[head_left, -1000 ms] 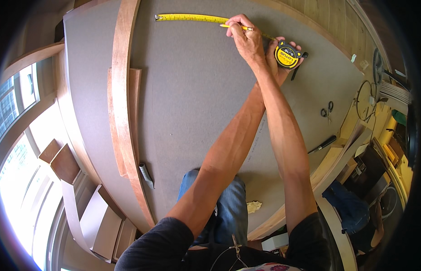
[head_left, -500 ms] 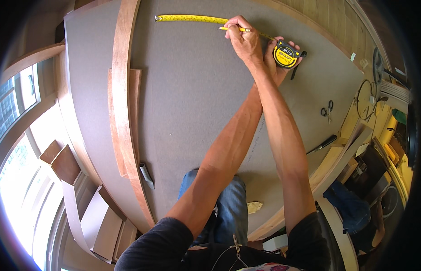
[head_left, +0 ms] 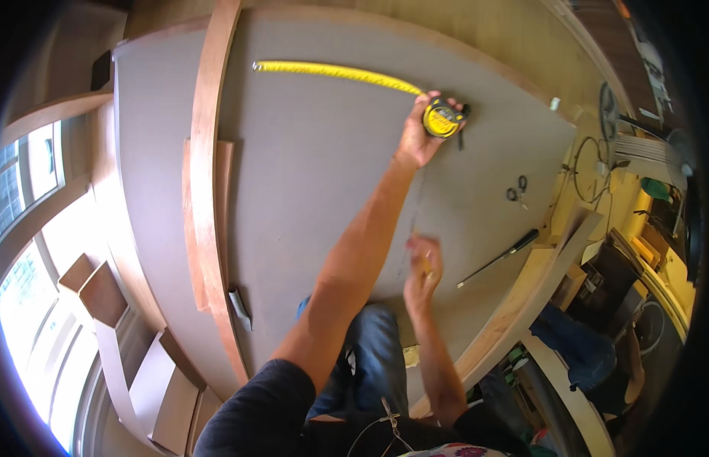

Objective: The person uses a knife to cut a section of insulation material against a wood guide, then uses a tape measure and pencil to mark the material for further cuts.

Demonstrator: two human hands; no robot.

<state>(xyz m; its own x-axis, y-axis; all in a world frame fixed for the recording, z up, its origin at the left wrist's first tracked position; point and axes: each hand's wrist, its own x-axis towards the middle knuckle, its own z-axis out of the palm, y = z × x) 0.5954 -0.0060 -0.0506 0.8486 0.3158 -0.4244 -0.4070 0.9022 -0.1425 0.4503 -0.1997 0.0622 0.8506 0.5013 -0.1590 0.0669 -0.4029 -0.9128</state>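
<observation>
My left hand (head_left: 419,143) is closed round a black and yellow tape measure (head_left: 441,119) over the far part of a broad grey-brown board (head_left: 324,175). Its yellow blade (head_left: 339,72) is pulled out to the left, and the metal end hook is short of a long wooden strip (head_left: 206,145). Nearer to me, my right hand (head_left: 421,283) is above the board, its fingers smeared by motion. A yellow pencil (head_left: 426,266) shows faintly in its grip.
Black-handled scissors (head_left: 517,192) and a thin rod with a black handle (head_left: 523,242) lie on the right. A grey tube (head_left: 239,308) is beside the wooden strips. A timber beam (head_left: 507,316) borders the right; box-like pieces (head_left: 168,381) stand by the window.
My right hand has pulled back toward me from beside the blade, with the pencil, uncrossing my arms. In view, the tape measure in my left hand now appears lower and further left.
</observation>
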